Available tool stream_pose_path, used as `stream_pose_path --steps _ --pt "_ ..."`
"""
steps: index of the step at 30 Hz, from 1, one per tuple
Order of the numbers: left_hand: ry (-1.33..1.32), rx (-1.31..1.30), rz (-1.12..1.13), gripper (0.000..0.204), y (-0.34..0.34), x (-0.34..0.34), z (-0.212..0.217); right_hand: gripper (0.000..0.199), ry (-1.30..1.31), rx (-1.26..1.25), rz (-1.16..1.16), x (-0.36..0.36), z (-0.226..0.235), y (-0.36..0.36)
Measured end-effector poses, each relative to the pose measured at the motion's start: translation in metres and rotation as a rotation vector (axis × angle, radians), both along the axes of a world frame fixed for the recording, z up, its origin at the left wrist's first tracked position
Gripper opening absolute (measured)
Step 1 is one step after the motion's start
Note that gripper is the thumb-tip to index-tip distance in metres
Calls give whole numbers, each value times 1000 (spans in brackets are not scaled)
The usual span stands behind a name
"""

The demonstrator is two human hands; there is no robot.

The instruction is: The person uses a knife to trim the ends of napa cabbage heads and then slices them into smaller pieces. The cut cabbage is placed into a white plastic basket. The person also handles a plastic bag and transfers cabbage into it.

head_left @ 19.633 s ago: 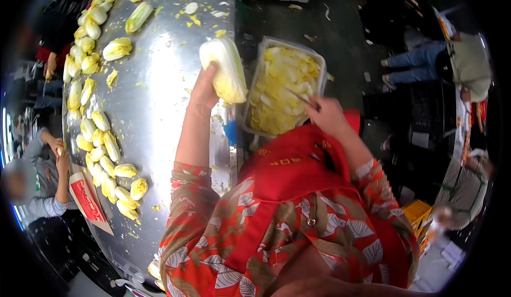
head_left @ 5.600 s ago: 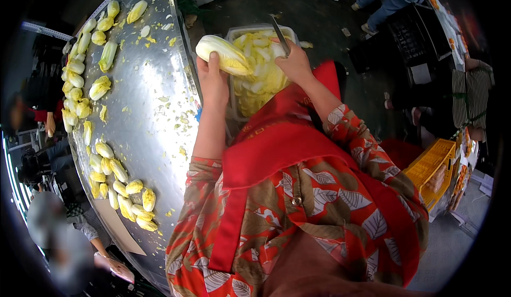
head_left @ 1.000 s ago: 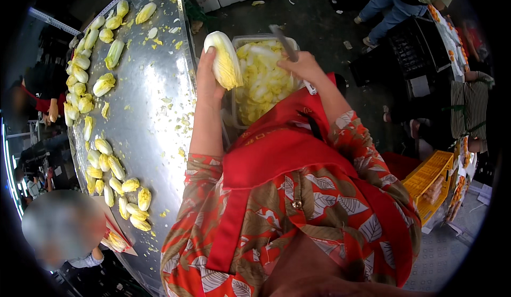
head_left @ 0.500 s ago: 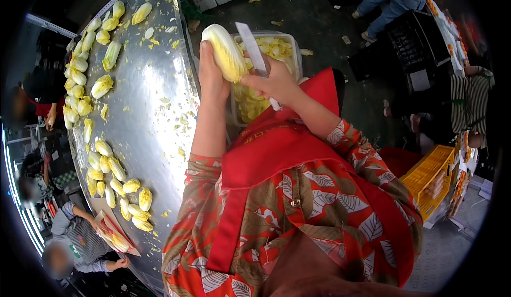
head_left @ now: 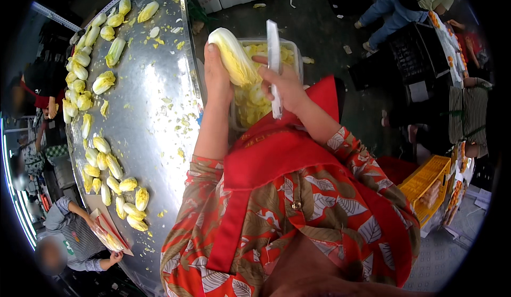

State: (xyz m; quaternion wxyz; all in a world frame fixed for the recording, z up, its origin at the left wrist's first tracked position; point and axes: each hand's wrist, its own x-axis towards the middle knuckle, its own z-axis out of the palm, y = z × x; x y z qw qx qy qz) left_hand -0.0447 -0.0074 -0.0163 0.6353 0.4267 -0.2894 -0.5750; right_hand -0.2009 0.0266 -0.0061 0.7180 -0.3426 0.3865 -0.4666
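Pale yellow-green cabbage point(head_left: 232, 57) — tight, elongated, left hand point(head_left: 217, 72) fingers clamped round it, right hand point(head_left: 285, 84) fingers gripping knife point(head_left: 274, 63)

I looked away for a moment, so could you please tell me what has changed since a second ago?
The right hand brought the knife from over the tub up beside the cabbage, blade upright. The left hand still holds the cabbage; the table looks unchanged.

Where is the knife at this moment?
In the head view, the knife is in the right hand, blade pointing up, just right of the cabbage that the left hand holds, above the tub of trimmings.
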Motion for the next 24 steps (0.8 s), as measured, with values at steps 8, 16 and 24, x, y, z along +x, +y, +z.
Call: stream_pose_path --steps 8,16,24 --pt "-107 -242 -13 46 5 -4 18 21 153 -55 -101 -5 6 -4" --pt "-207 -320 -16 53 4 -7 20 19 -404 227 -87 -6 2 -3" --pt "-15 -263 -172 44 4 -9 15 24 -152 150 -126 -6 6 -6"
